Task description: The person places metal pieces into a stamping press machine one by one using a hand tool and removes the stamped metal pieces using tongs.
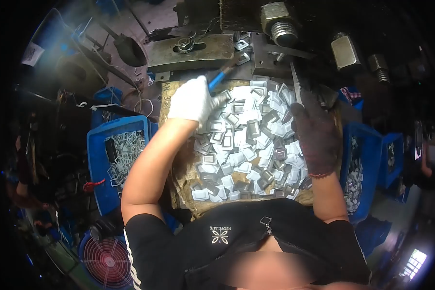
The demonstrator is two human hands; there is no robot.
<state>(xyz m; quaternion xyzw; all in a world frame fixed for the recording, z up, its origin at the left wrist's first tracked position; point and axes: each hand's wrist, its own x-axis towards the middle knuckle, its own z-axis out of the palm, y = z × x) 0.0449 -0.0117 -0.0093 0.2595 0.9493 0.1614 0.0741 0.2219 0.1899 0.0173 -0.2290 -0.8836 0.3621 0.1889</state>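
Observation:
My left hand (192, 100), in a white glove, is closed around a blue-handled tool (217, 81). The tool slants up and to the right toward the press, and its dark far end is too blurred to name. Across the pile, my right hand (316, 137) wears a dark glove with a red cuff. Its fingers grip silver tweezers (296, 83) that point up toward the press. Between both hands lies a heap of small rectangular metal pieces (253, 128) with raised rims, on a worn brown board (181, 176). A few similar pieces (241, 45) sit in the press gap.
A steel clamp block (205, 52) with a bolt stands ahead, and large bolts (280, 29) hang at upper right. Blue bins of metal parts flank me, one on the left (94, 164) and one on the right (369, 174). A round fan (106, 261) stands lower left.

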